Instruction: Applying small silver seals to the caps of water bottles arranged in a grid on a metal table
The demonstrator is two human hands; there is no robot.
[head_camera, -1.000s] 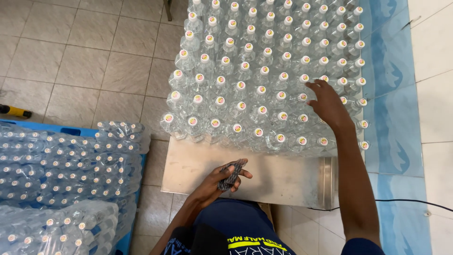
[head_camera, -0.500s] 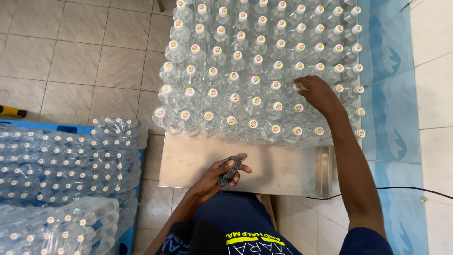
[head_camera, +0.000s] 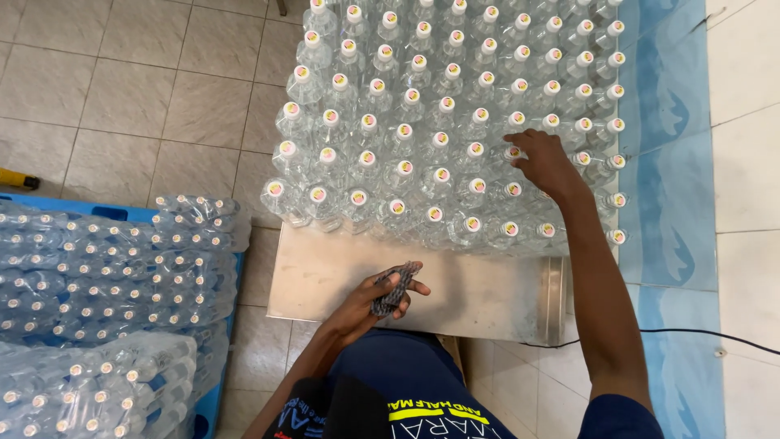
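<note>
A dense block of clear plastic bottles (head_camera: pixel 422 130) with white caps stands on a steel table (head_camera: pixel 325 276). My right hand (head_camera: pixel 546 167) reaches over the right side of the block, fingers curled down on one bottle cap (head_camera: pixel 513 153) in the third row from the front. My left hand (head_camera: pixel 370 305) rests over the bare front strip of the table, closed on a small dark patterned cloth (head_camera: pixel 393 288).
Shrink-wrapped packs of bottles (head_camera: pixel 114 276) are stacked on a blue pallet (head_camera: pixel 213 410) at the left. The floor is beige tile (head_camera: pixel 130 97). A blue and white tiled wall (head_camera: pixel 691 162) runs along the right, with a black cable (head_camera: pixel 699 332) low across it.
My right hand dropped from hovering over the bottles onto one cap and stays there. The view shifted slightly. My left hand still holds the cloth in the same place.
</note>
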